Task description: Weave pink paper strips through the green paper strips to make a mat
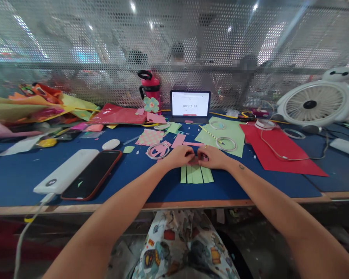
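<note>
My left hand (pixel 180 155) and my right hand (pixel 214 157) meet close together over a light green paper (pixel 195 176) slit into several strips. Between the curled fingertips runs a pink paper strip (pixel 194 160), lying across the top of the green strips. Both hands are closed, pinching at this strip's two ends; the fingertips themselves are partly hidden. The green strips fan out toward me, flat on the blue table (pixel 163 190). Just beyond the hands are loose pink paper strips (pixel 178 140) and a pink checked woven paper (pixel 150 137).
Tape rolls (pixel 226 144) rest on a green sheet (pixel 238 133) and on pink scraps. A phone (pixel 93 174) and a white power bank (pixel 66 170) lie left. A red sheet (pixel 282 155) and a fan (pixel 317 102) are right. A tablet (pixel 190 104) and a bottle (pixel 151 89) stand behind.
</note>
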### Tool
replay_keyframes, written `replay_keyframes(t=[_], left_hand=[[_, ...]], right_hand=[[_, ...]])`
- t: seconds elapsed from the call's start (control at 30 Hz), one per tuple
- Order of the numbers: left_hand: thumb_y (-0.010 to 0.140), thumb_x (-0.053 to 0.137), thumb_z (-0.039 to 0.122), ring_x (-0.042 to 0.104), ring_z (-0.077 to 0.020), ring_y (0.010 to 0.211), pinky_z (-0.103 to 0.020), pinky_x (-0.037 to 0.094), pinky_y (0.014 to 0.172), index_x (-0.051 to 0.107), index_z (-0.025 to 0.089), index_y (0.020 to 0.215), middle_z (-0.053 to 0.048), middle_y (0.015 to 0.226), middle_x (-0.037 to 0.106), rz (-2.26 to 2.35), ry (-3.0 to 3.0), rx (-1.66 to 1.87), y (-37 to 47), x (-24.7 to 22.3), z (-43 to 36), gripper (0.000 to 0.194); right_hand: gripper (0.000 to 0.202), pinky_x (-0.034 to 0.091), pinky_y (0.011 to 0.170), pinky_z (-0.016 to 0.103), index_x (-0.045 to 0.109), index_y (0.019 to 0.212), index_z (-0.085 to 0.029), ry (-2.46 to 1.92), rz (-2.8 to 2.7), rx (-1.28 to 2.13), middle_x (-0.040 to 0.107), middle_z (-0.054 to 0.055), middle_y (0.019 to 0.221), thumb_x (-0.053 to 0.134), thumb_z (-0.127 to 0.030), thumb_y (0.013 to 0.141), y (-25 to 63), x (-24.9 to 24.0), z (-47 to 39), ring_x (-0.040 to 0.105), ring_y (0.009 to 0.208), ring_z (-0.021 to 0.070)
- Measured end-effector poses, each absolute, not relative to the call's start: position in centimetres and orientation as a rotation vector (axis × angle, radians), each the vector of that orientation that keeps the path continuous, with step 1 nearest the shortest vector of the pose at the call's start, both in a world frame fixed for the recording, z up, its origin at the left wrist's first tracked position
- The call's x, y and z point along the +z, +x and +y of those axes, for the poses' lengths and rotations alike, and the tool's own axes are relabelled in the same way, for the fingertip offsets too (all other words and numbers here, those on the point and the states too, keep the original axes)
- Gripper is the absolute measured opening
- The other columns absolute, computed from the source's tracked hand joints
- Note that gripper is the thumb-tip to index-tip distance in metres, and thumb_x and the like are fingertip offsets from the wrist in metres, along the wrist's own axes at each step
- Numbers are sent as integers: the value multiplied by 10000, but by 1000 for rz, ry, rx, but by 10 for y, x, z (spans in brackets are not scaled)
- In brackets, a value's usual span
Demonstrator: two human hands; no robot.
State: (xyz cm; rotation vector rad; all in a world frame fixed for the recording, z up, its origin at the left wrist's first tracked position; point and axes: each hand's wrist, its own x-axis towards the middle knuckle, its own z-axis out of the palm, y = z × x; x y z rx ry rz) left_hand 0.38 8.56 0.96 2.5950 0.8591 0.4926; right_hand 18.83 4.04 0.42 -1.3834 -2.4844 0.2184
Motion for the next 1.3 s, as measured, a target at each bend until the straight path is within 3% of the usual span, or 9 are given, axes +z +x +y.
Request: replay_keyframes(t=[0.3, 0.53, 0.83, 1.03, 1.3], left_hand=[[759, 484, 186, 549, -122, 628, -215, 378, 603, 656, 154, 751, -10, 682, 642, 860, 2580, 486, 4, 11, 85, 175], [693, 534, 168, 590, -111, 612, -190, 415, 577, 630, 147, 773, -3, 685, 662, 739, 2429, 422, -1, 11, 86, 126], [639, 578, 147, 584, -110, 630, -185, 423, 574, 620, 147, 768, 7, 692, 644, 697, 2449, 451, 0, 7, 89, 136], [653, 585, 168, 587, -118, 647, -193, 434, 580, 628, 145, 807, -5, 714, 638, 676, 2390, 394, -3, 8, 92, 161], [644, 593, 149, 581, -129, 692, -204, 433, 612, 646, 142, 780, -13, 741, 638, 666, 2439, 404, -4, 13, 93, 146]], right_hand=[[351, 344, 664, 274, 496, 827, -175, -1264, -2576, 276, 573, 40, 797, 578, -505, 741, 196, 9, 39, 489, 719, 164], [170, 340, 615, 245, 524, 833, -170, -1294, -2503, 315, 591, 35, 752, 437, -313, 864, 197, 14, 36, 498, 688, 146], [118, 361, 663, 253, 577, 836, -163, -1279, -2476, 156, 620, 46, 791, 466, -202, 828, 196, 13, 36, 539, 752, 156], [113, 377, 655, 262, 598, 841, -180, -1194, -2496, 169, 597, 24, 742, 571, -253, 758, 200, 17, 35, 530, 726, 159], [242, 403, 798, 305, 631, 918, -219, -1018, -2623, 406, 562, 37, 963, 589, -188, 682, 191, 32, 18, 534, 844, 171]])
